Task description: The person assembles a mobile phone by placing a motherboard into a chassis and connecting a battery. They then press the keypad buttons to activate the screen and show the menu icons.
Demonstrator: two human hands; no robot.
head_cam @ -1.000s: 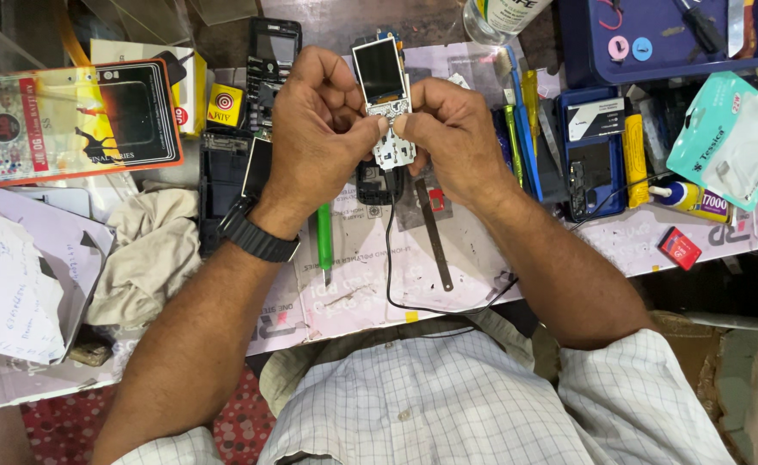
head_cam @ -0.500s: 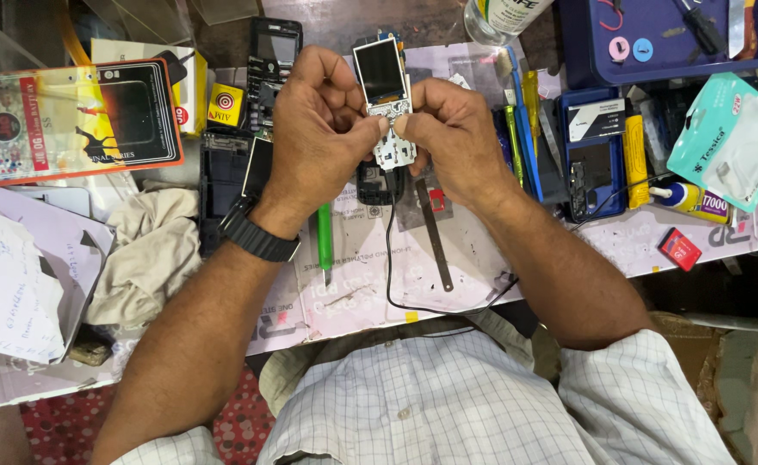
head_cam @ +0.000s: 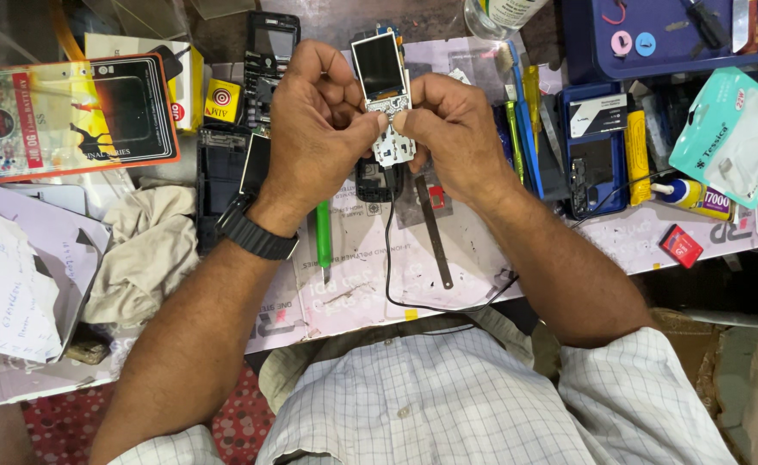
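Both hands hold a small opened phone board [head_cam: 385, 103] with a dark screen at its top and a white keypad part at its bottom, lifted above the cluttered bench. My left hand [head_cam: 310, 129], with a black watch on the wrist, grips its left side. My right hand [head_cam: 452, 129] pinches its right side near the keypad part. A black wire [head_cam: 389, 250] hangs from under the hands and loops toward my body. A green-handled tool [head_cam: 324, 237] and a dark metal strip [head_cam: 433, 232] lie on the mat beneath.
A black phone [head_cam: 267, 60] and phone parts lie at the back left beside an orange-framed package [head_cam: 69, 116]. A crumpled cloth [head_cam: 146, 250] is at left. A blue tray [head_cam: 671, 39], a blue case [head_cam: 598, 146], a glue tube [head_cam: 693, 196] and a teal packet [head_cam: 732, 138] crowd the right.
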